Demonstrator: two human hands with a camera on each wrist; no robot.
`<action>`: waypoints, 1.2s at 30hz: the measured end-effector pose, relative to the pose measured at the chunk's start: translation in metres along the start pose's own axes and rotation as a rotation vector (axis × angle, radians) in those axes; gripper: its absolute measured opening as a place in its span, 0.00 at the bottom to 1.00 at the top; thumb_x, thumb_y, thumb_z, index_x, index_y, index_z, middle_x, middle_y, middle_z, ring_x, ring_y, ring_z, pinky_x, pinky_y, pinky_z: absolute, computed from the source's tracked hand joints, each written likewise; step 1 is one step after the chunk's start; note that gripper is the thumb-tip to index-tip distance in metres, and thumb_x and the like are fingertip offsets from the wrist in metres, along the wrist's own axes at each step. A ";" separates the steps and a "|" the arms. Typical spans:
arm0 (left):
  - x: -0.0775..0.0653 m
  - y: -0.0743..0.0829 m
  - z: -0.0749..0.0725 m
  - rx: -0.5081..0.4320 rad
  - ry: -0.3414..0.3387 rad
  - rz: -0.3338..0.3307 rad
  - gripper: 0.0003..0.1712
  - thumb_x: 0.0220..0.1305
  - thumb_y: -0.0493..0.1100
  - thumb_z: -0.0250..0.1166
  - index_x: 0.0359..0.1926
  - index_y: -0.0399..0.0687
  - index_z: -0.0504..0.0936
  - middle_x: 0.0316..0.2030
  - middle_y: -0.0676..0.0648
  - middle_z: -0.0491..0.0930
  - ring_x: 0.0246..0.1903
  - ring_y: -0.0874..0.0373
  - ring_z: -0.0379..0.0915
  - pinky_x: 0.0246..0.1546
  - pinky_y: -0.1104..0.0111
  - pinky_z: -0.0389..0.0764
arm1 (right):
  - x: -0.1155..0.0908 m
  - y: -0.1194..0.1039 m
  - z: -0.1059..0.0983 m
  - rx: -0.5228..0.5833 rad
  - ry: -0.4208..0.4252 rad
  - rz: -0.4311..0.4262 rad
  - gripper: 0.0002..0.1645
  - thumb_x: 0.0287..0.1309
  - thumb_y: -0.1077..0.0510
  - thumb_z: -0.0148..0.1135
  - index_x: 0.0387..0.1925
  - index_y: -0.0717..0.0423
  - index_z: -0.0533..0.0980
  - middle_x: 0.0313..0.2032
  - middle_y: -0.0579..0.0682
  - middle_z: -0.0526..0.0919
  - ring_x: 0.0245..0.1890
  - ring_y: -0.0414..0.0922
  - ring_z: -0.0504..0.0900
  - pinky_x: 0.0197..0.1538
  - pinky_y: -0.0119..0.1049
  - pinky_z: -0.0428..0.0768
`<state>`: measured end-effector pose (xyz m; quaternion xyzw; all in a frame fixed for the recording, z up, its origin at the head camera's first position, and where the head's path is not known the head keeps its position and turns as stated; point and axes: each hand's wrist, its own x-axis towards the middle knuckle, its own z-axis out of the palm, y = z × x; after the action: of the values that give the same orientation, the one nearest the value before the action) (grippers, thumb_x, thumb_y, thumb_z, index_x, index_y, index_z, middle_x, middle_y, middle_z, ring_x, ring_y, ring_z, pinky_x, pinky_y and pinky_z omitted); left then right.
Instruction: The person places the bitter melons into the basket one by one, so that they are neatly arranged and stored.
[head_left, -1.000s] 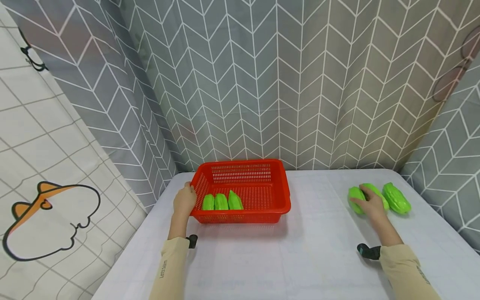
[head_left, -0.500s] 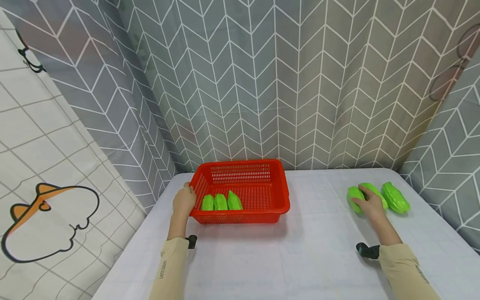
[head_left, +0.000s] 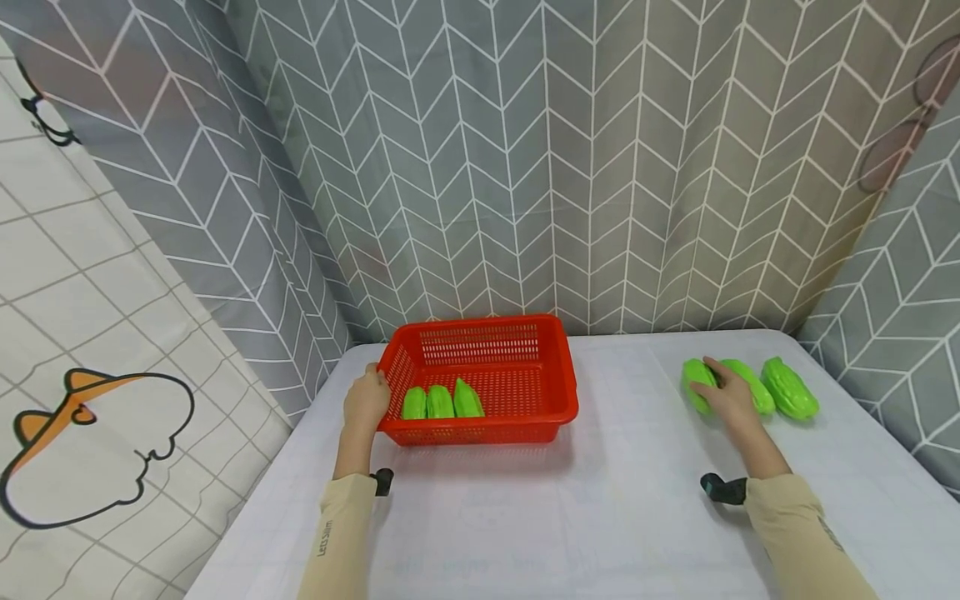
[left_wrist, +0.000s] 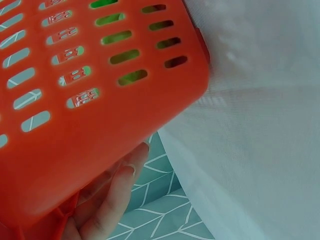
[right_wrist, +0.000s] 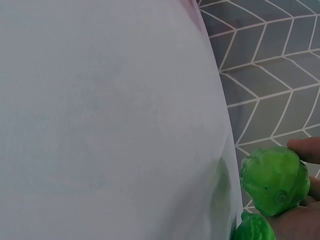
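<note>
My left hand [head_left: 367,400] grips the left rim of a red plastic basket [head_left: 480,432]; its fingers [left_wrist: 112,202] curl under the rim in the left wrist view. Three bright green bitter melons [head_left: 440,402] lie side by side in the basket's left part. Over at the right, my right hand [head_left: 735,402] pinches a bumpy green bitter melon [right_wrist: 275,182] between thumb and fingers. In the right wrist view it shows end-on, its shadow falling on the cloth. Two more bitter melons, one partly behind the hand [head_left: 753,385] and one farther right [head_left: 789,389], rest on the table.
A white cloth covers the table [head_left: 600,508]. Grey patterned curtains [head_left: 495,167] hang close behind it and along both sides. White cloth between the basket and the right hand separates them by a wide stretch.
My right hand has shifted slightly left with the pinched bitter melon, drawing it away from the other two. The left hand stays on the basket rim.
</note>
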<state>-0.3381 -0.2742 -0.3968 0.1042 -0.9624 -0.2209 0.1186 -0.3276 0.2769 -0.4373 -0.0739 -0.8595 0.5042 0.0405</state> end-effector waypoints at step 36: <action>0.001 0.000 0.000 0.002 -0.002 0.008 0.27 0.76 0.44 0.41 0.67 0.32 0.63 0.50 0.24 0.78 0.43 0.32 0.80 0.43 0.45 0.78 | 0.002 -0.086 0.061 0.147 -0.013 -0.183 0.40 0.66 0.63 0.54 0.74 0.63 0.50 0.73 0.69 0.54 0.72 0.66 0.56 0.71 0.58 0.61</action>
<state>-0.3387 -0.2745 -0.3974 0.1002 -0.9632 -0.2195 0.1187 -0.3454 0.1830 -0.3923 0.0114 -0.8237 0.5603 0.0859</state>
